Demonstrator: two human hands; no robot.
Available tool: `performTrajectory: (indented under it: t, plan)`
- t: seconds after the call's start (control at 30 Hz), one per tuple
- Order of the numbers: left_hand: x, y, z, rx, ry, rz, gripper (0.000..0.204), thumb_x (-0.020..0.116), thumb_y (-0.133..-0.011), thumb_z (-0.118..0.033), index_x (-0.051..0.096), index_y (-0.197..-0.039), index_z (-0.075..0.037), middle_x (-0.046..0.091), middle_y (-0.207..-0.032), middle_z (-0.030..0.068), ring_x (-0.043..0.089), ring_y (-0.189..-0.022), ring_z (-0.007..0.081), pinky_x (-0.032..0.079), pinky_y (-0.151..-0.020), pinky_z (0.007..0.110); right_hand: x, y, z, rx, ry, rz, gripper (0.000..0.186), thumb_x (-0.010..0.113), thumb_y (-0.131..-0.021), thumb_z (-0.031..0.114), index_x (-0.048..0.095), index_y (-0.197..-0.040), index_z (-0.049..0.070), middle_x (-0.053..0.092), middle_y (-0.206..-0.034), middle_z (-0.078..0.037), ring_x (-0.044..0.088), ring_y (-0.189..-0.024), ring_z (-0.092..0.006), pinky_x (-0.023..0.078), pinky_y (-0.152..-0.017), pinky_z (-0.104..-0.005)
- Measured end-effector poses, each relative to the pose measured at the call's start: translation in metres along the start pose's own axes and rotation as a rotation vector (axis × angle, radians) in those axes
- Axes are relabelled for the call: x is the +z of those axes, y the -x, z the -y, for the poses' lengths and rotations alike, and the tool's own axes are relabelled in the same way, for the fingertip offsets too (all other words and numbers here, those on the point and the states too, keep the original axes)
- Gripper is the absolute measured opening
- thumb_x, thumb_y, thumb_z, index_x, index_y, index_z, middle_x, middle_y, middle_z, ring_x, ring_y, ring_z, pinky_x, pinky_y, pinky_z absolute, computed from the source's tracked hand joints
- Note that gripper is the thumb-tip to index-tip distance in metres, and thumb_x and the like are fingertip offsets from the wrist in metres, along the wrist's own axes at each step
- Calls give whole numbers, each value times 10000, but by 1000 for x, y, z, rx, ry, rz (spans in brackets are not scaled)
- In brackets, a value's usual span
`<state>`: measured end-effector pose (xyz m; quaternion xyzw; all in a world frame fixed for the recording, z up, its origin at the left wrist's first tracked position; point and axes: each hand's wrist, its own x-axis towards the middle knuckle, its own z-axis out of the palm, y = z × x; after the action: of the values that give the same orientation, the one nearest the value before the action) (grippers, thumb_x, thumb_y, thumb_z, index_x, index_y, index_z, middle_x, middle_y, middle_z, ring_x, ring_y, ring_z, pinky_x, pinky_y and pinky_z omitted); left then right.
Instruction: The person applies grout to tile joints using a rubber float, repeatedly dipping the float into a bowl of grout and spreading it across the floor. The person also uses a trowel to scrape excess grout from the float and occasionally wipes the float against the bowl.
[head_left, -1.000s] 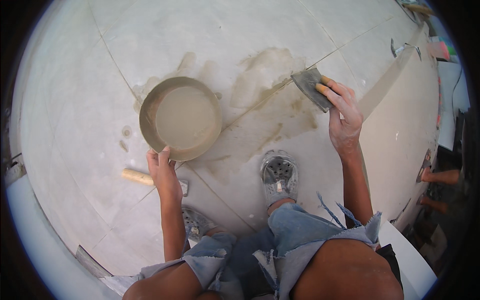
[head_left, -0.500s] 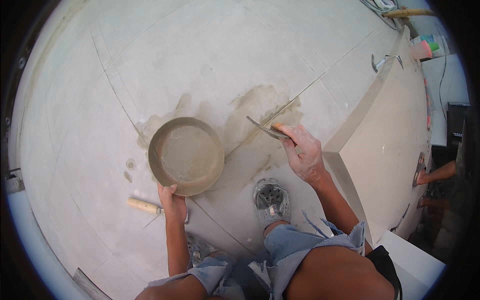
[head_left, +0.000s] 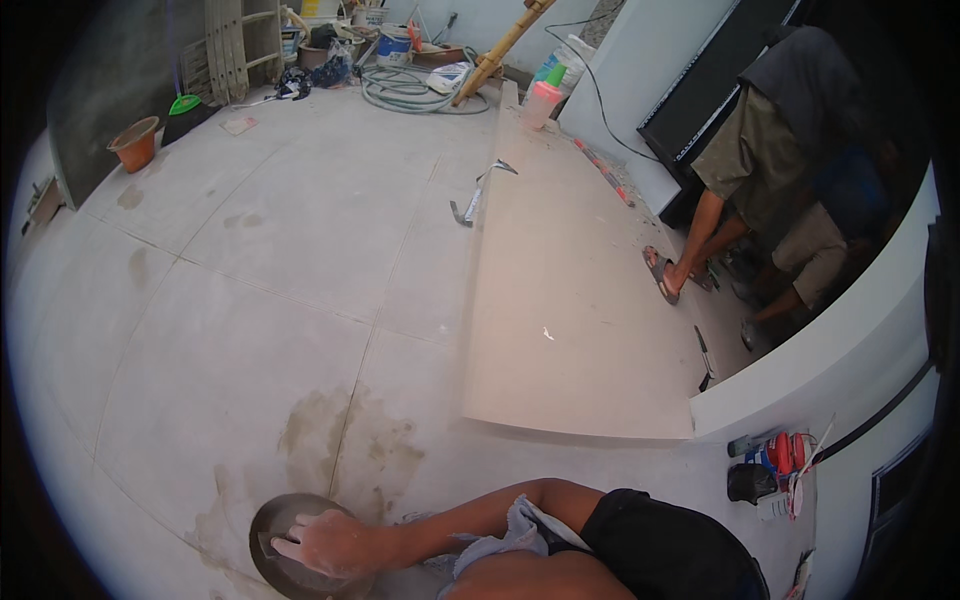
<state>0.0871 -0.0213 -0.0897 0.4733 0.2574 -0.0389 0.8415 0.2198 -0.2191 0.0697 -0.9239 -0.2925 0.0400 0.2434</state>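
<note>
A round shallow metal pan (head_left: 268, 520) sits at the lower edge of the head view, on the pale tiled floor. Over it is my right hand (head_left: 335, 545), its fingers bent down inside the rim; what they hold is hidden beneath the hand. The forearm reaches in from the right, past my frayed denim and a black cloth. My left hand is out of view. Damp grey-brown smears (head_left: 340, 435) cover the floor and a tile joint just beyond the pan.
A beige raised slab (head_left: 580, 330) runs along the right, with a metal tool (head_left: 480, 193) by its edge. Two people stand beyond it, one in sandals (head_left: 662, 275). Farther off are a coiled hose (head_left: 400, 88), a bamboo pole (head_left: 500, 55) and an orange bucket (head_left: 135, 145).
The view has swung up and right. My right hand, which held a thin curved dark scraper, has moved over the pan. My left hand and the wooden-handled trowel have left the view.
</note>
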Motion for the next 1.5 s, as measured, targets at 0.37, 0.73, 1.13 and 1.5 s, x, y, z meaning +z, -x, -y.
performTrajectory:
  t: [0.37,0.73,1.13,1.5]
  plan:
    - [70,35,-41,93,35,39,834,552,-829,-102,322,-1628,-27,500,-1509,156,517,-1386,274,396,-1202,425,-13,16,23,106,84,217,535,690,-917,156,650,-1435,31,758,-1057,-132,724,-967,-295,638,-769,-386]
    - [55,49,-39,161,-65,147,869,569,-852,-67,265,-1664,-1,439,-1592,165,399,-1519,266,293,-1271,403,-19,10,20,182,154,204,477,657,-963,176,662,-1428,70,770,-1147,-90,714,-1005,-281,634,-776,-460]
    - [55,50,-36,167,-100,168,933,578,-861,-108,205,-1708,15,378,-1666,175,341,-1571,280,241,-1299,415,-36,8,19,241,156,127,420,689,-934,149,720,-1342,53,786,-1023,-94,720,-914,-281,614,-726,-449]
    - [64,50,-52,90,-104,201,990,566,-819,-96,188,-1727,12,374,-1699,172,337,-1593,273,233,-1313,414,-20,29,44,-178,186,221,471,709,-879,49,710,-1349,76,774,-1157,-39,691,-984,-240,618,-770,-360]
